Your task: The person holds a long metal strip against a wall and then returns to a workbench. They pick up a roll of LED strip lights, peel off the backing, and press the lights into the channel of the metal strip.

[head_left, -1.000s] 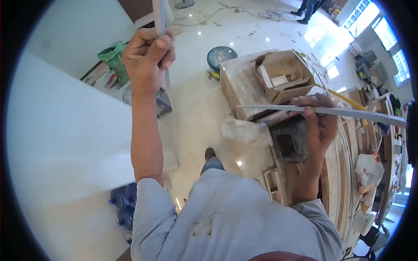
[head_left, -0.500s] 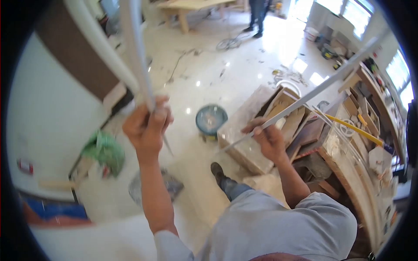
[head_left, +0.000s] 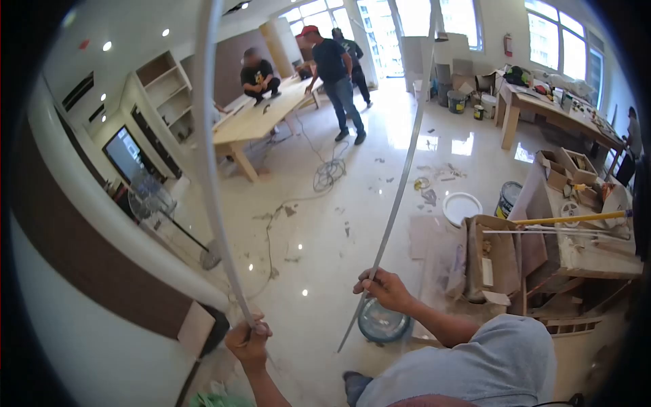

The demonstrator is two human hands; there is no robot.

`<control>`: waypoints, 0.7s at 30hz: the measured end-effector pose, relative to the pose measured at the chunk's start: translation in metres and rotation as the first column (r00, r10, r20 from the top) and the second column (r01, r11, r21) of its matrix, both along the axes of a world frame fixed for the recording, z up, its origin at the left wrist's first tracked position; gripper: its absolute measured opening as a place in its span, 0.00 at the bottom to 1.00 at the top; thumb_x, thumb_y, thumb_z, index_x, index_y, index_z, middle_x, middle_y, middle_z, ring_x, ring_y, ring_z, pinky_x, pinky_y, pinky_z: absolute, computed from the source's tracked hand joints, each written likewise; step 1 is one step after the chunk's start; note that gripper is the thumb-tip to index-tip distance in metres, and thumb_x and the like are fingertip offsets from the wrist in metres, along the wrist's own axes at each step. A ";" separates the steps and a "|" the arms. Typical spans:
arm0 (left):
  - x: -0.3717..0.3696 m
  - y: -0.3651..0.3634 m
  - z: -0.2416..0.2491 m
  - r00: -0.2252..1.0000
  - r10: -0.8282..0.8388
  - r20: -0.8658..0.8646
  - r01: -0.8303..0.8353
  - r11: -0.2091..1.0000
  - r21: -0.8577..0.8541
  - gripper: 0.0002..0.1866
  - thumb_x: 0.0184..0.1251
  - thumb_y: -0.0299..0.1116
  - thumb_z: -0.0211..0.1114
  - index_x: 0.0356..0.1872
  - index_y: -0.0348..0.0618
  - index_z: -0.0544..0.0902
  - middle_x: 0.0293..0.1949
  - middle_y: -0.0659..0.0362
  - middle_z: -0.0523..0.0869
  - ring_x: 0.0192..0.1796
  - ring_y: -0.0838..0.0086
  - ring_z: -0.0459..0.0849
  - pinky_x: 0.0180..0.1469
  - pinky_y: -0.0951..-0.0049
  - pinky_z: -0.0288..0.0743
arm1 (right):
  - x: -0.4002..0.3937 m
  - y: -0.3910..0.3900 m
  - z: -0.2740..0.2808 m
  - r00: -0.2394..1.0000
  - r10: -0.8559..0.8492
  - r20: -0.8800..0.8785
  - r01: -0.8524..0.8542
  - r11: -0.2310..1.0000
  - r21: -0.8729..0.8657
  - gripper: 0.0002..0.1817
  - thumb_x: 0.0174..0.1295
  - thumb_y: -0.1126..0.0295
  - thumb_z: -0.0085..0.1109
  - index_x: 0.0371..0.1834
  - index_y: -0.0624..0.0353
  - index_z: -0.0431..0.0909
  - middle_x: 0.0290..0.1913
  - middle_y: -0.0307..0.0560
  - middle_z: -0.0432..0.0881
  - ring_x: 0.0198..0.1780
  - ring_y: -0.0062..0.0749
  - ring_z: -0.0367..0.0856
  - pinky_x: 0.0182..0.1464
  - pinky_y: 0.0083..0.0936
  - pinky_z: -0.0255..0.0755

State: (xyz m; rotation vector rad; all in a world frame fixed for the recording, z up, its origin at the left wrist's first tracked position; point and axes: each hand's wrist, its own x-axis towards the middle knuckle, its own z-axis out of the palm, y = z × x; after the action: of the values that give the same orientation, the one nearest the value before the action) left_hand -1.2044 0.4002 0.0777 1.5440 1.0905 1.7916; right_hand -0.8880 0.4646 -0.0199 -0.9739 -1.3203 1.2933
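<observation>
At the lower left, my left hand (head_left: 249, 342) grips a long thin white strip (head_left: 211, 149) near its lower end, and the strip rises out of the top of the view. My right hand (head_left: 384, 288) pinches a second long grey strip (head_left: 400, 193) between thumb and fingers. That strip leans up and to the right, and its lower tip hangs below the hand. Behind and below my right hand, a round bucket (head_left: 383, 319) stands on the tiled floor. The two strips are apart.
One person crouches on a wooden table (head_left: 261, 122); two more stand beside it. A cable (head_left: 329, 175) trails over the floor. A fan (head_left: 150, 197) stands left, beside a curved wall. At right are a cardboard box (head_left: 489, 261), a cluttered bench (head_left: 590, 251) and a white lid (head_left: 462, 207).
The view has tilted up, showing more of the room and people. Both hands now appear lower in view, still holding the strips. The right strip stands steeper than before.
</observation>
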 end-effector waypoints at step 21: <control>-0.138 0.462 -0.056 0.898 -0.437 0.059 0.435 0.857 -0.276 0.11 0.72 0.26 0.61 0.47 0.29 0.85 0.23 0.62 0.80 0.25 0.84 0.74 0.27 0.81 0.66 | -0.146 0.303 -0.015 0.844 -0.537 -0.006 0.535 0.842 -0.068 0.10 0.71 0.74 0.55 0.48 0.72 0.76 0.40 0.53 0.88 0.46 0.36 0.89 0.49 0.31 0.85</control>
State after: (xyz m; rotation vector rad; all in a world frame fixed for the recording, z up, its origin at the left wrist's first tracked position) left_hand -1.3420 0.8619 0.0214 1.4744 0.8636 1.2650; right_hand -1.0341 0.7675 -0.0351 -1.2594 -0.8916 0.9083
